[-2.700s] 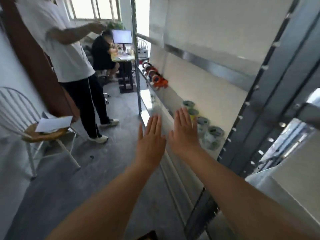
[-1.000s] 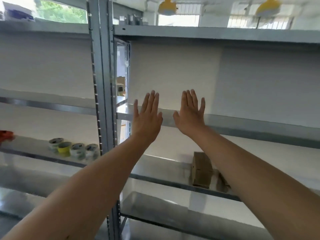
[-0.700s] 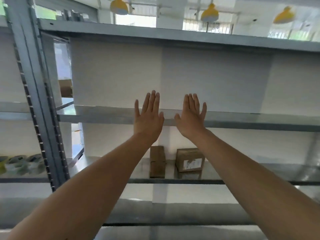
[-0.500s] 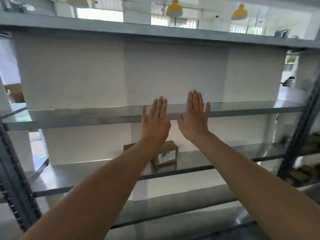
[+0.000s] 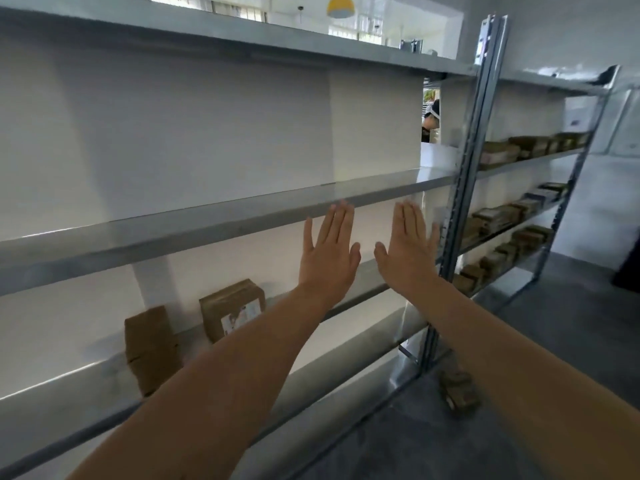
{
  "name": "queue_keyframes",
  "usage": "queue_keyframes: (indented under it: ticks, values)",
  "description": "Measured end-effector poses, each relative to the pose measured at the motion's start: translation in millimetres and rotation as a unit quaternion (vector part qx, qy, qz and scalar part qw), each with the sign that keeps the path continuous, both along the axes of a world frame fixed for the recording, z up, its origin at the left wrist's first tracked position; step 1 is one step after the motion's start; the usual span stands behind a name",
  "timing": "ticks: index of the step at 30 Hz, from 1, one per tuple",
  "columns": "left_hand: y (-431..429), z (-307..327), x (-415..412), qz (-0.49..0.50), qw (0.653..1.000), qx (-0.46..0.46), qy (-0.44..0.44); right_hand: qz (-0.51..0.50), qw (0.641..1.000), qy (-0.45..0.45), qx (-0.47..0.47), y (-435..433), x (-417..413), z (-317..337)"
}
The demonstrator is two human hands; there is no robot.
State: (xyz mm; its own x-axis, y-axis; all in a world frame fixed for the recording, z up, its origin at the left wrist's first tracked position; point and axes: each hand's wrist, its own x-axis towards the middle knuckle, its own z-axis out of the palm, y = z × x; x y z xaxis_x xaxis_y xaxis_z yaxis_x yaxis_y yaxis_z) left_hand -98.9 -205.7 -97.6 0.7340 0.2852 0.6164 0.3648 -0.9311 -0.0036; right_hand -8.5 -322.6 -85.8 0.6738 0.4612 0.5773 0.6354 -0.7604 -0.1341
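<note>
My left hand [image 5: 328,252] and my right hand [image 5: 408,250] are held up side by side in front of me, backs toward the camera, fingers straight and together. Neither holds nor touches anything. Behind them runs a grey metal shelving unit [image 5: 214,223] with white back panels. On the lower shelf, left of my left forearm, stand two brown cardboard parcels: one plain [image 5: 150,346] and one with a white label [image 5: 232,308].
A perforated steel upright [image 5: 462,209] divides this bay from another bay on the right, whose shelves carry several brown parcels [image 5: 498,220]. One brown parcel [image 5: 459,393] lies on the grey floor by the upright's foot. A yellow lamp [image 5: 341,6] hangs above.
The view has swung right along the shelving, past the tape rolls and the other people. The two parcels slid left, and the right bay came into sight. Both hands stay raised and flat.
</note>
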Motion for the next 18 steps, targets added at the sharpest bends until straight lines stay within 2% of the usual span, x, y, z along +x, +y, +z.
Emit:
queue_keyframes:
  ticks: [5, 12, 18]
  values:
    - [-10.0, -25.9, 40.9, -0.068, 0.997, -0.034, 0.023, -0.035, 0.996, -0.015, -0.075, -12.4, 17.6, -8.9]
    - [-9.6, -15.9, 80.0, -0.166, 0.981, -0.095, -0.009, -0.132, 0.987, 0.019, -0.093, -26.4, 38.4, -5.9]
    - [-3.8, -15.6, 99.4, -0.245, 0.964, -0.098, -0.018, -0.196, 0.974, 0.029, -0.106, -31.6, 37.8, -17.3]
